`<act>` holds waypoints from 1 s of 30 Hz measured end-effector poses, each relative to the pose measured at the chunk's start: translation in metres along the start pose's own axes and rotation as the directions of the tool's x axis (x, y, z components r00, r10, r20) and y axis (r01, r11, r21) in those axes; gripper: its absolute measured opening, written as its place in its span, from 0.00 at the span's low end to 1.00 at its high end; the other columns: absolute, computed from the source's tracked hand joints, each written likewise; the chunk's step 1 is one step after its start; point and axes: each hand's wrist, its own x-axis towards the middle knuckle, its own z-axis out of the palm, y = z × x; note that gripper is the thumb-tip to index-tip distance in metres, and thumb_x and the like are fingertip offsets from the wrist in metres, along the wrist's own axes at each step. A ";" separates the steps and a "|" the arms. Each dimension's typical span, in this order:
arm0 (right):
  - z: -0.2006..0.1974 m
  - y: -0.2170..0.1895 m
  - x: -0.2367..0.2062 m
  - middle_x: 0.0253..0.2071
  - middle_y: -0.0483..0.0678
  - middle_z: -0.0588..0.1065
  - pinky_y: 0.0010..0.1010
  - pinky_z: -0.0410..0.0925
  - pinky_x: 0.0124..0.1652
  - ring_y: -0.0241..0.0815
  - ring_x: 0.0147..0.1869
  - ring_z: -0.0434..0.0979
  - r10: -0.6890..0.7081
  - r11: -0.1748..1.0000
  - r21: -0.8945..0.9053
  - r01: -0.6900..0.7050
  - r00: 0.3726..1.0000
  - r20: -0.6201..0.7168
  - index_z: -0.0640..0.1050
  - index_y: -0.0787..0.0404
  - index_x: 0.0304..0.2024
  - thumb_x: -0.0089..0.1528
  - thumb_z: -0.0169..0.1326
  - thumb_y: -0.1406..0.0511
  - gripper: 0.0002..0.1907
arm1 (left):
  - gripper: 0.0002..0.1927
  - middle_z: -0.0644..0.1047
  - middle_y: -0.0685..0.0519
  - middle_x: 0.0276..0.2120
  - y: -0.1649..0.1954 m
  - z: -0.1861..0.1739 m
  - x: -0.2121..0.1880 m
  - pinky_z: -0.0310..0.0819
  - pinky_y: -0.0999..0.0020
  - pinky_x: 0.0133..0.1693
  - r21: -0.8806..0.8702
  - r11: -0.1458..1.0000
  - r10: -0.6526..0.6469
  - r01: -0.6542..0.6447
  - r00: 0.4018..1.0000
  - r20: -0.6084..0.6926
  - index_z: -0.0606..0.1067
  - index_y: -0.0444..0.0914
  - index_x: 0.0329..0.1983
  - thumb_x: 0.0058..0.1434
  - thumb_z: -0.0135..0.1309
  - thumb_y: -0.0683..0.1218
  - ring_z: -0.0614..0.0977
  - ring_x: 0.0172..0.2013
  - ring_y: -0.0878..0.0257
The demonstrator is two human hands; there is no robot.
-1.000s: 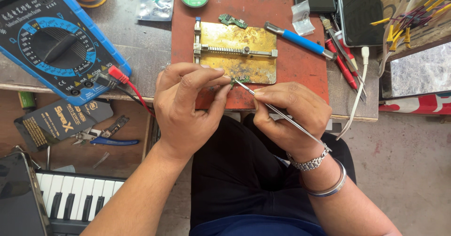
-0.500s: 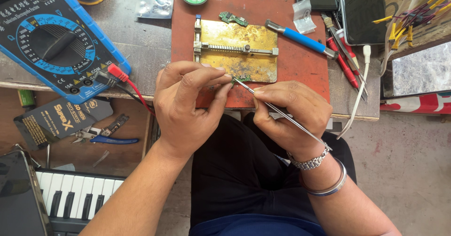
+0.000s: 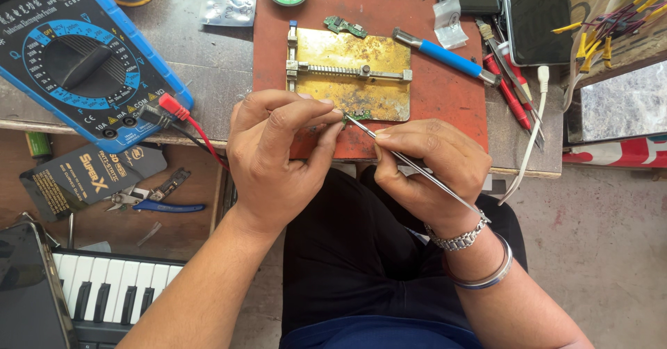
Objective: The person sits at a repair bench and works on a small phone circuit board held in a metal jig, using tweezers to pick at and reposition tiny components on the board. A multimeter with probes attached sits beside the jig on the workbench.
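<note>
Left hand (image 3: 278, 158): pinched a small green board (image 3: 358, 115) at the near mat (image 3: 445, 106) edge.
Right hand (image 3: 431, 165): closed on tweezers (image 3: 410, 160), tips touching board.
Clamp plate (image 3: 351, 71): held nothing.
Progress: probing seemed midway.

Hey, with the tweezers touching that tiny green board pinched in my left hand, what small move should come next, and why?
Probably ease the thin metal tweezers in the right hand gently inward at the tip. The tip already meets the small green circuit board pinched in the left hand, above the brass-coloured holder plate, so only a fine nudge seems needed.
</note>
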 end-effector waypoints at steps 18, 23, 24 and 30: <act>0.001 0.000 -0.001 0.37 0.50 0.80 0.27 0.77 0.41 0.44 0.43 0.84 -0.016 1.000 0.023 0.016 1.000 -0.020 0.79 0.62 0.39 0.56 0.66 0.77 0.12 | 0.20 0.83 0.61 0.41 0.000 0.000 0.000 0.68 0.64 0.50 0.003 1.000 0.003 -0.003 1.000 -0.005 0.73 0.43 0.51 0.62 0.69 0.37 0.81 0.49 0.60; 0.001 0.000 0.000 0.38 0.50 0.81 0.28 0.77 0.42 0.44 0.43 0.85 -0.023 0.999 0.028 0.023 1.000 -0.016 0.79 0.62 0.39 0.56 0.66 0.77 0.12 | 0.19 0.83 0.61 0.41 0.001 0.000 0.001 0.68 0.64 0.50 0.003 1.000 0.006 -0.006 1.000 -0.006 0.73 0.43 0.51 0.62 0.69 0.38 0.81 0.49 0.60; 0.001 0.000 0.000 0.38 0.50 0.81 0.28 0.77 0.42 0.44 0.43 0.85 -0.023 0.999 0.026 0.024 1.000 -0.014 0.79 0.62 0.39 0.56 0.66 0.77 0.12 | 0.19 0.83 0.61 0.41 0.001 -0.001 0.001 0.68 0.63 0.50 0.002 1.000 0.006 -0.006 1.000 -0.006 0.73 0.43 0.51 0.62 0.69 0.38 0.81 0.49 0.60; 0.000 -0.002 0.000 0.38 0.50 0.81 0.28 0.77 0.42 0.44 0.44 0.85 -0.013 1.000 0.019 0.014 1.000 -0.012 0.79 0.62 0.39 0.56 0.65 0.77 0.12 | 0.19 0.83 0.60 0.41 0.002 -0.002 0.001 0.68 0.63 0.50 0.002 1.000 0.005 -0.005 1.000 -0.004 0.73 0.43 0.51 0.61 0.69 0.37 0.81 0.49 0.60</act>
